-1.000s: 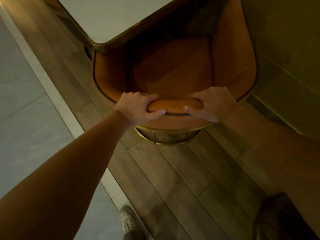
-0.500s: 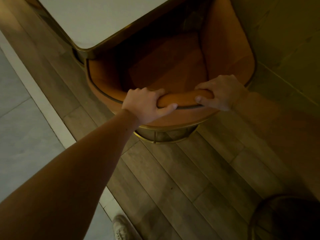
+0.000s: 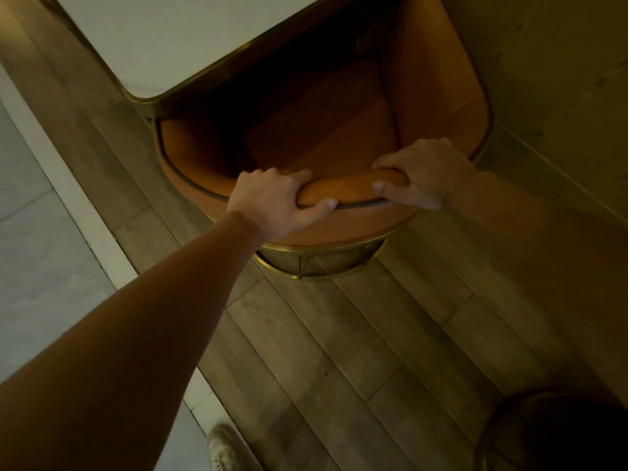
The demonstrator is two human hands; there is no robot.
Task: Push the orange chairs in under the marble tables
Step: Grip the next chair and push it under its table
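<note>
An orange tub chair (image 3: 438,107) with a brass base ring stands below me, its front tucked beneath the marble table (image 3: 170,35). The table's brass-edged corner overhangs the front of the chair's left arm and the seat's front. My left hand (image 3: 272,202) grips the padded top of the backrest, fingers inside and thumb on the outer face. My right hand (image 3: 418,175) grips the same rim a little further right, thumb over the top. The chair's front legs are hidden under the table.
A wall (image 3: 560,96) runs close along the chair's right side. Wooden floorboards (image 3: 356,351) lie behind the chair, with pale stone tiles (image 3: 44,266) to the left. A dark round object (image 3: 557,433) sits at bottom right. My shoe (image 3: 222,447) shows at the bottom edge.
The chair has slid a little further forward under the table, with more of the left arm covered by the tabletop corner. Both hands kept their hold on the backrest.
</note>
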